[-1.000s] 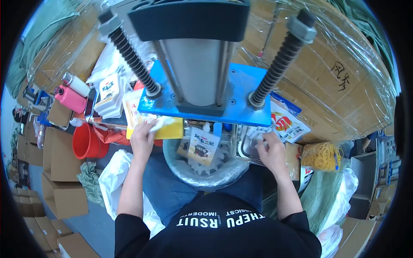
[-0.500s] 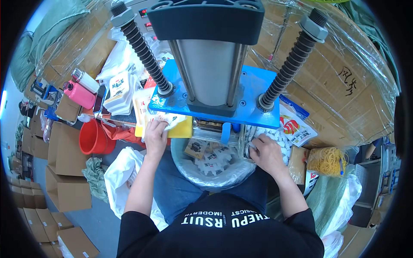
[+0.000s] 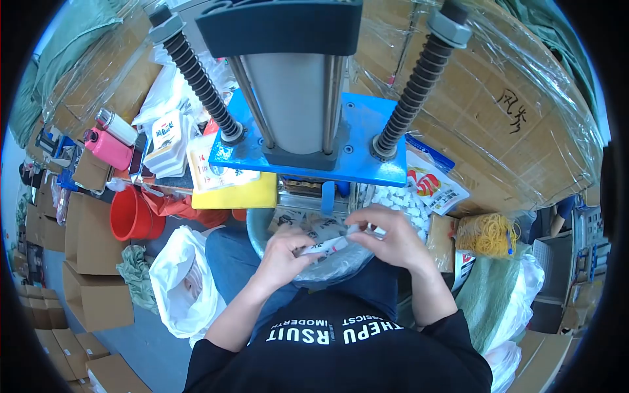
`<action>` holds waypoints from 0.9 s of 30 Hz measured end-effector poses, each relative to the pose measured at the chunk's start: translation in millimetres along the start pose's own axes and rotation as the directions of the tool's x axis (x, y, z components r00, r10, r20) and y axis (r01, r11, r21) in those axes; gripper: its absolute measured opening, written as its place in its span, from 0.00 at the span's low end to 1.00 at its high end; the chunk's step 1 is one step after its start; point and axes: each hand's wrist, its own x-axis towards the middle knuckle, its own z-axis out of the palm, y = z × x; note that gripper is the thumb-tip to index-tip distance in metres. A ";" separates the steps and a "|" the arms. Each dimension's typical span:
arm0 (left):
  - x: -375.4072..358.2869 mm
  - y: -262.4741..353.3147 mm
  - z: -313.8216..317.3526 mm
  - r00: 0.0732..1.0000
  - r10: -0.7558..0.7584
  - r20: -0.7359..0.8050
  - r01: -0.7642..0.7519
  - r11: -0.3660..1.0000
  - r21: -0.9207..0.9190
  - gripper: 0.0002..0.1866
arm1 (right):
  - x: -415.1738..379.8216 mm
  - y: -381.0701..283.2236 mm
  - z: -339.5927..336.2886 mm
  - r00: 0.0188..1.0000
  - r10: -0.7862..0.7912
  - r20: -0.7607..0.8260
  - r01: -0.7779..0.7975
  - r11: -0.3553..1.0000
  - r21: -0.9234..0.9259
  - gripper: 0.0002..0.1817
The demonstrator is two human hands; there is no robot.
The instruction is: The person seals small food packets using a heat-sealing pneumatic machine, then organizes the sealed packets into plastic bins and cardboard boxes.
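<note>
black short-sleeved t-shirt (image 3: 341, 347) with white block lettering across the chest, seen upside down. blue denim jeans (image 3: 229, 252) over the knees. bare forearms, left hand (image 3: 283, 252) and right hand (image 3: 391, 239) without gloves or rings.

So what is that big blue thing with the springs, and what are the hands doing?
The picture comes from a camera worn on the person's head, looking down. The blue plate with two black springs is part of a press machine standing in front of the person. Below it, the left hand and right hand together hold a small white packet over a bin lined with clear plastic. A yellow tray of packets sits at the left, near a red bucket.
</note>
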 end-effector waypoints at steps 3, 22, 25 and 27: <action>-12.6 -10.0 8.8 0.934 -0.265 0.239 0.348 0.828 -0.439 0.09 | -6.1 13.4 21.8 1.000 -0.016 -0.009 0.016 0.998 0.068 0.14; 40.6 -63.9 23.6 0.857 -0.482 0.183 0.354 0.293 -0.888 0.09 | -22.3 89.8 0.6 0.954 0.002 -0.299 -0.153 0.863 -0.482 0.10; 39.9 -68.9 5.8 0.874 -0.471 0.121 0.416 0.596 -0.687 0.09 | -18.1 97.2 1.9 0.939 0.031 -0.342 -0.177 0.898 -0.403 0.08; 45.1 -38.6 -38.0 0.868 -0.497 0.010 0.467 0.807 -0.362 0.09 | -14.9 90.3 -2.7 0.912 0.071 -0.404 -0.202 0.934 -0.294 0.07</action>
